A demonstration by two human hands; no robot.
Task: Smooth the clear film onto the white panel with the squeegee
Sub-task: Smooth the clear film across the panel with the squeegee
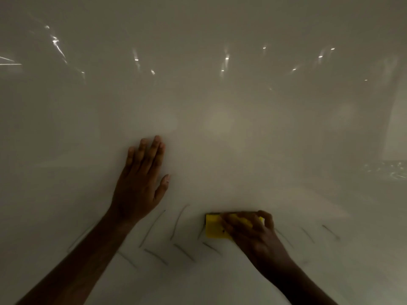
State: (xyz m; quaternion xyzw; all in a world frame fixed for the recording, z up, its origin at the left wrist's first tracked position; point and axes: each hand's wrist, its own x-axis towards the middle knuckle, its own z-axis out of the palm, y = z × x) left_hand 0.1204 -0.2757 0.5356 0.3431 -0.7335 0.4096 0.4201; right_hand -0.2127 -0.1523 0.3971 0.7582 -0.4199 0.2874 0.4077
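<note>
Pressing flat with fingers spread, the left hand (143, 183) likely pins the clear glossy film (220, 128) against the broad white panel (66, 117). Nearer the body, the right hand (253, 230) grips the yellow rectangular squeegee (214, 226), its edge touching the film among short creases (178, 223).

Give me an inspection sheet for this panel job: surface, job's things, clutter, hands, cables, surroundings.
Surface: white panel fills the view, glossy, with bright light reflections along the top.
Job's things: yellow squeegee pressed flat on the panel; clear film shows only as thin creases in a row to either side of the squeegee.
Clutter: nothing seen.
Hands: left hand flat and open on the panel, fingers spread; right hand gripping the squeegee.
Cables: nothing seen.
Surroundings: dim light; a darker glinting patch at the right edge, too unclear to identify.
</note>
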